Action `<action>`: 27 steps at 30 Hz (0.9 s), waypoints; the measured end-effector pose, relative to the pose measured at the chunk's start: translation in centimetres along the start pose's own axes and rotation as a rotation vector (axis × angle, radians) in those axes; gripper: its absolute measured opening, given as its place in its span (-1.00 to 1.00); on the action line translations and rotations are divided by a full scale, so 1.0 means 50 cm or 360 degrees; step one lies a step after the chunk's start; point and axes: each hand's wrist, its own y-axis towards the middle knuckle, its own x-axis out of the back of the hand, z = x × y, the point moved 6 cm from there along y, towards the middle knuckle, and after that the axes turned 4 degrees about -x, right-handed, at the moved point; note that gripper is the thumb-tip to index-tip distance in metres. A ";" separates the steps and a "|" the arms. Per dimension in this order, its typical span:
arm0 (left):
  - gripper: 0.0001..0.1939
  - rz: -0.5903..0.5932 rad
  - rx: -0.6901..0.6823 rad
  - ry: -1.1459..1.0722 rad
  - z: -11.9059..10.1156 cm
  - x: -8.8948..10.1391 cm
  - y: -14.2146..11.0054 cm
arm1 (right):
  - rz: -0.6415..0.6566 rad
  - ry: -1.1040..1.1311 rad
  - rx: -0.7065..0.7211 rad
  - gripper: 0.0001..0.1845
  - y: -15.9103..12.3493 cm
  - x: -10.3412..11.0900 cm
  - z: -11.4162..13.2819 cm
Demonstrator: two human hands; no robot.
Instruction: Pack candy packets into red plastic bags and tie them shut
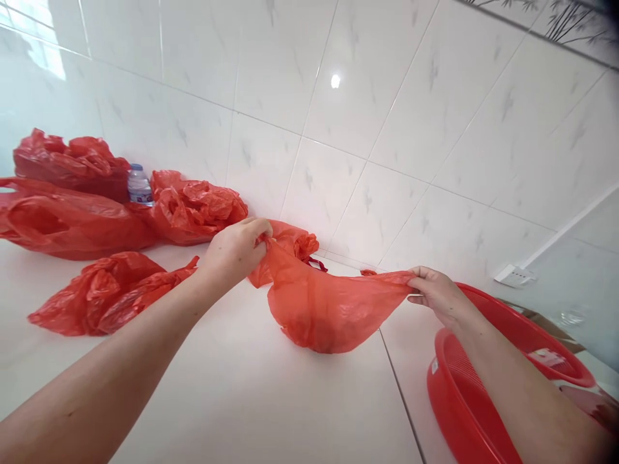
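Note:
A red plastic bag (329, 309) hangs stretched sideways between my two hands, just above the white surface. My left hand (239, 248) pinches its left end, fingers closed. At the opposite end, my right hand (435, 293) grips the other corner between thumb and fingers. The bag sags in the middle, and a darker patch shows low in it; what makes it cannot be made out. Behind my left hand, another red bag (294, 238) with a bunched end lies against the wall. A crumpled red bag (116, 293) rests left of my left forearm.
Several filled red bags (77, 219) line the tiled wall at left, with a small plastic bottle (139, 185) among them. Red plastic baskets (442, 393) stand at right, under my right forearm. A white power strip (515, 276) sits by the wall. A dark seam (399, 386) crosses the surface.

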 end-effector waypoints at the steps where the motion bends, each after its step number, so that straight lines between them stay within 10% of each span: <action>1: -0.84 -0.0016 0.0048 -0.0110 -0.001 0.003 0.008 | -0.0021 0.0044 0.0024 -0.88 -0.002 0.000 0.004; 13: -0.89 0.0097 0.0355 -0.1344 -0.047 -0.023 0.098 | 0.0029 0.0893 0.0342 -0.84 -0.041 -0.032 0.087; 18: -0.64 0.0410 0.0369 -0.1439 -0.020 -0.065 0.023 | 0.0083 0.1128 0.0385 -0.64 -0.045 -0.112 -0.031; 23: -0.44 0.0358 0.0579 -0.1141 0.105 -0.098 -0.107 | -0.0052 0.1159 0.0157 -0.19 -0.028 -0.161 -0.217; 27: -0.27 0.0493 0.0817 -0.1137 0.143 -0.186 -0.170 | 0.0309 0.1178 0.0306 -0.01 -0.026 -0.207 -0.200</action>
